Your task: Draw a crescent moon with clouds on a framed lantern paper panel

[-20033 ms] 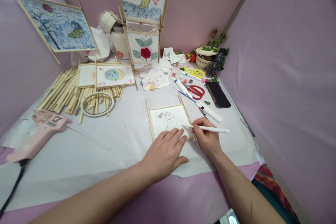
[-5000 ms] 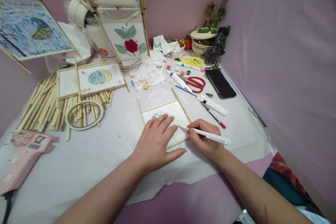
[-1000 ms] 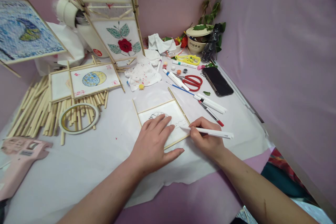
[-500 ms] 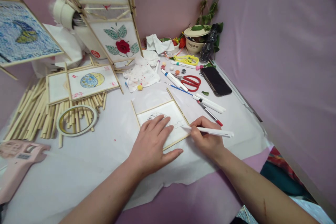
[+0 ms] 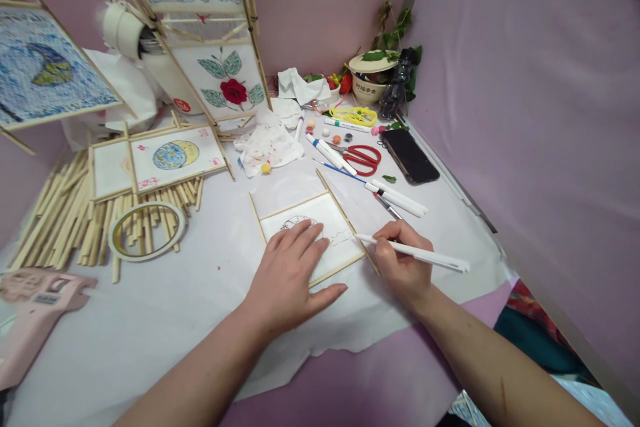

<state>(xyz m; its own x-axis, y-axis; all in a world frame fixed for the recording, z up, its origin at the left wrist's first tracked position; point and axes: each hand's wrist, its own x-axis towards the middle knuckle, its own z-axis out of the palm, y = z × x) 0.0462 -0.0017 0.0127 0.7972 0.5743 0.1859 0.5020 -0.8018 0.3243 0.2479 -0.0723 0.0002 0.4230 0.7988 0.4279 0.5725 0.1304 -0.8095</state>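
Since half a second ago, has slid the right hand [image 5: 406, 263] a little to the right and drawn the tip of the white pen [image 5: 436, 257] over to the right-hand stick of the small stick-framed sheet [image 5: 336, 217]. Has brought a thin wavy line there almost out to that stick. Now covers the end of a red-tipped pen [image 5: 389, 206], in plain sight before. Holds the white pen in a grip of thumb and fingers, clamped round its barrel; cannot tell whether touching at the tip. Keeps the left hand [image 5: 295, 270] in the same spot, flat with fingers slightly apart, over the sheet's left part and some of its moon drawing. Has the sheet lying near the middle of a white-covered tabletop [image 5: 200, 327]. To the left, a pink glue gun [image 5: 43, 303], a heap of wooden sticks [image 5: 55, 220], a tape roll [image 5: 181, 223] over their near ends and a framed moon panel [image 5: 175, 157] on top. Behind, an upright rose panel [image 5: 217, 70] beside a pale bottle [image 5: 170, 80]. Toward the right, red scissors [image 5: 364, 161], a black phone [image 5: 410, 157] and, farther back, a lidded bowl [image 5: 369, 88]. Beyond, a pink wall [image 5: 335, 0], with purple sheeting [image 5: 525, 113] along the right.
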